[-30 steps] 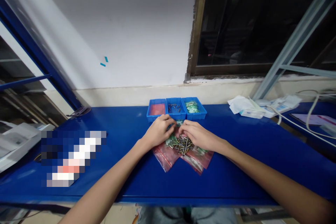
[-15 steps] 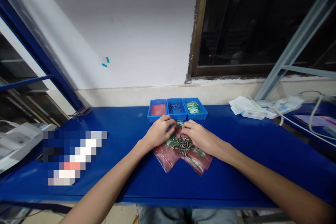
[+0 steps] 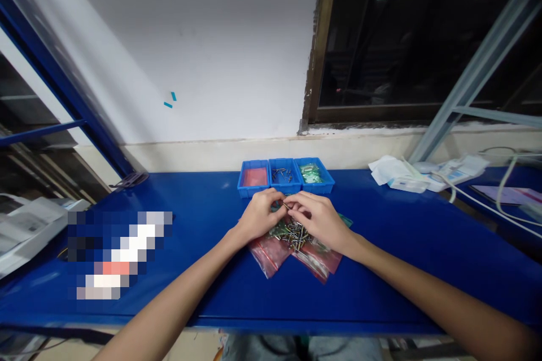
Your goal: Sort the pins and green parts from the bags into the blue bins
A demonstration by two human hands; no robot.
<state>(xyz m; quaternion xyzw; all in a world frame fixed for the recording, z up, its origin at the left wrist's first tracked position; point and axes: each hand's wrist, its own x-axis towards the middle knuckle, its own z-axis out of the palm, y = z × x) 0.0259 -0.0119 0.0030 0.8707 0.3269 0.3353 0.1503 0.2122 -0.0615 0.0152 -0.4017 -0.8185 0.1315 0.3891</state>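
Right hand joined left at screw; bins beyond.

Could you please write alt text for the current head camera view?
A person's left hand and right hand meet, a slim metal piece between their fingers, over a pile of metal fasteners and red zip bags on a blue table. Behind, three blue bins hold pink sheets, more fasteners and green packets.
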